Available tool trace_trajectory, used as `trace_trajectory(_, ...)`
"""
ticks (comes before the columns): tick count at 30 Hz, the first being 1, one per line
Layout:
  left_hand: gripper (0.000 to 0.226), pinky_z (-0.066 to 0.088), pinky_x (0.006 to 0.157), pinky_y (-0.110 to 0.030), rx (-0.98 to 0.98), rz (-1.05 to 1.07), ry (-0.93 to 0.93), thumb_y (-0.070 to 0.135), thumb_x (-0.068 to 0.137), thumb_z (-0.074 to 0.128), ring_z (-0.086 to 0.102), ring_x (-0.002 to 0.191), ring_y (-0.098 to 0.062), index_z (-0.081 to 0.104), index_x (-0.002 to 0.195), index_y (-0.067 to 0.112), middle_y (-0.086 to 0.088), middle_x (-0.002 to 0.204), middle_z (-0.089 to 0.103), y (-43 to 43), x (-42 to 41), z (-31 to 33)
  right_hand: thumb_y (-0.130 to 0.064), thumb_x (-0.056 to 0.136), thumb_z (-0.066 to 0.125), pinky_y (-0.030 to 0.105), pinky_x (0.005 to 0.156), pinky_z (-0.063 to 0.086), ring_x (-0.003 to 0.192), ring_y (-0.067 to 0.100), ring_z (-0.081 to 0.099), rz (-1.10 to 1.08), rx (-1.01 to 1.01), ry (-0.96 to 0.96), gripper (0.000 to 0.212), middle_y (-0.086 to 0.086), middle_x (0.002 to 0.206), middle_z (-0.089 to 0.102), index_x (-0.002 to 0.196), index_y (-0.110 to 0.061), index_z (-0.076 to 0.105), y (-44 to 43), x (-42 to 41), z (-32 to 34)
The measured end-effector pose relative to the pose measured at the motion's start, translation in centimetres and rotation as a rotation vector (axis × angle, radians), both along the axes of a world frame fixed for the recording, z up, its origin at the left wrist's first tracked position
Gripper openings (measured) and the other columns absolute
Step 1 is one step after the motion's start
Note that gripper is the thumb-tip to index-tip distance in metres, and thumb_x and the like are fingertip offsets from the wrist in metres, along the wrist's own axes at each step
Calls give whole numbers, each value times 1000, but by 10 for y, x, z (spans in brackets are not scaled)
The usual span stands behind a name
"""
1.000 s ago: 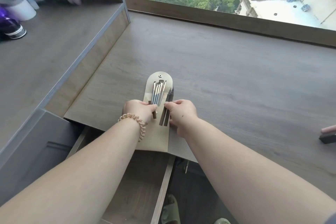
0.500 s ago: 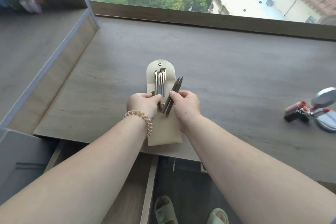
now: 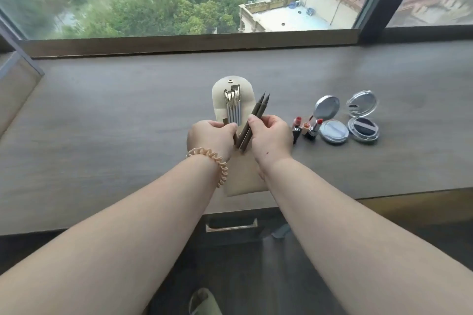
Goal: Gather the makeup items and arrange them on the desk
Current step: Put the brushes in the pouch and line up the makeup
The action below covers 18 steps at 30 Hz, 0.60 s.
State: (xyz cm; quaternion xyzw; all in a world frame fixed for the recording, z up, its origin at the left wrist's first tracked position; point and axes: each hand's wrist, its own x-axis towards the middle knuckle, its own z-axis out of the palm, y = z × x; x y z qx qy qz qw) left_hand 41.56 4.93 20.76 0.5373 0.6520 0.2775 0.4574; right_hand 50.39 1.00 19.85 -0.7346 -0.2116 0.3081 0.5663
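A beige brush pouch [image 3: 220, 107] lies open on the wooden desk [image 3: 115, 115], its lower end reaching the front edge. Several silver-handled brushes [image 3: 233, 106] stick out of its pocket. My left hand [image 3: 211, 135], with a coiled hair tie on the wrist, pinches the brush handles against the pouch. My right hand [image 3: 270, 137] grips two dark brown pencils [image 3: 256, 116], tilted up and to the right, their tips just off the pouch's right edge.
To the right on the desk stand several uncapped lipsticks [image 3: 305, 128], an open cushion compact [image 3: 331, 120] and an open powder compact [image 3: 362, 115], both with mirrors up. A window ledge [image 3: 179, 42] runs behind. A drawer handle [image 3: 231, 225] shows below the front edge.
My right hand has lifted the two pencils from the pouch and tilted them to the right. My head has turned right, so the lipsticks and compacts came into view.
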Motion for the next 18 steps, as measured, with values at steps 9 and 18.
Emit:
trace_trajectory(9,15,50,80,-27,30,-94,16,36,77,68,64,90,-20,69,82,21,1,91,70,-116,160,10,-28,86,63,22,62,44,60,3,56,-84,30,-74,13,-7,71,65,81,-17,66,-127,152,9)
trace_trajectory(18,22,52,84,-32,-58,-171,-23,34,77,69,66,91,-20,71,91,17,-3,94,73,-196,287,-21,-26,87,64,22,56,43,57,2,56,-180,-45,-66,16,-9,67,63,72,-21,60,-212,276,-11)
